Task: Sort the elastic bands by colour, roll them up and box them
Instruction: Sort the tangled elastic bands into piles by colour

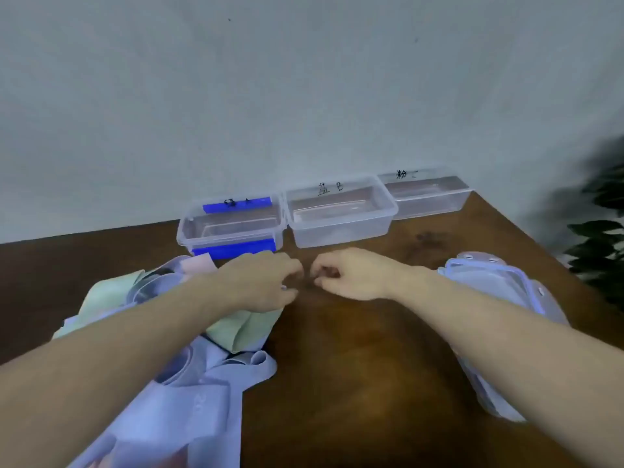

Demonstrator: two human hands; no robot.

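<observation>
A heap of wide elastic bands lies on the brown table (337,383) at the left: pale green bands (243,329), lavender-blue bands (199,403) and a pink one (199,265). My left hand (266,282) hovers over the green band's far edge with curled fingers; blur hides whether it pinches anything. Just to its right, my right hand (344,275) is over bare table, fingers curled, nothing visible in it. Three clear boxes stand along the wall: a left box (189,231) with blue clips, a middle box (341,231) and a right box (432,204), all looking empty.
Clear lids with lavender rims (489,285) are stacked at the right under my right forearm. A dark green plant (604,231) stands past the table's right edge. A grey wall closes off the back behind the boxes.
</observation>
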